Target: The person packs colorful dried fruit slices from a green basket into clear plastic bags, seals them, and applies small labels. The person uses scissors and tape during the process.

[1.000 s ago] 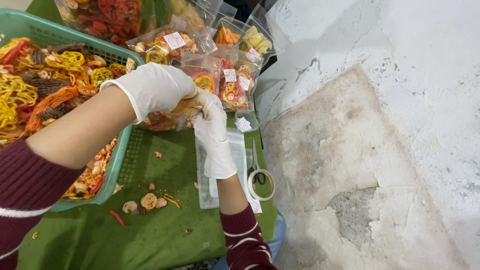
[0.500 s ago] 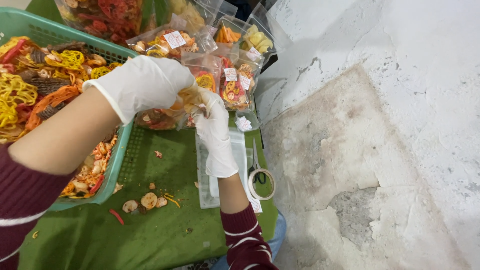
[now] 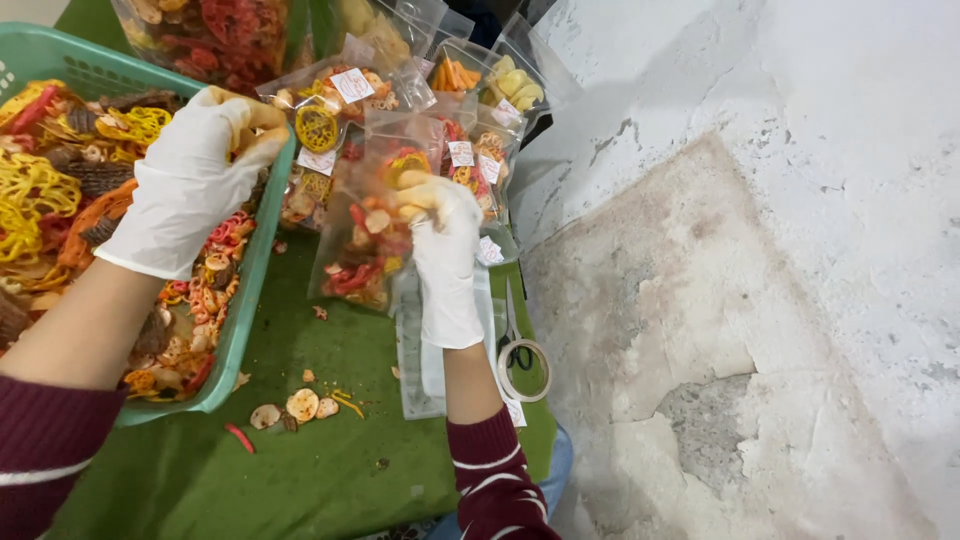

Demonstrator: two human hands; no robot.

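My right hand [image 3: 447,250], in a white glove, holds up a clear plastic bag [image 3: 365,240] partly filled with mixed colourful snack pieces. My left hand [image 3: 195,175], also gloved, is closed around a handful of snack pieces over the right edge of the green basket [image 3: 262,250]. The basket holds a heap of yellow, orange, red and brown crackers [image 3: 60,190]. The bag hangs between the basket and the packed bags behind it.
Several filled, labelled clear bags [image 3: 400,90] stand at the back. A stack of empty clear bags [image 3: 420,370], scissors [image 3: 512,320] and a tape roll [image 3: 523,370] lie on the green mat [image 3: 330,470]. Loose pieces [image 3: 295,408] lie scattered. Bare concrete floor [image 3: 750,300] on the right.
My left hand has pulled back from the bag's mouth to over the basket's edge. The bag in my right hand now hangs free and shows more filling.
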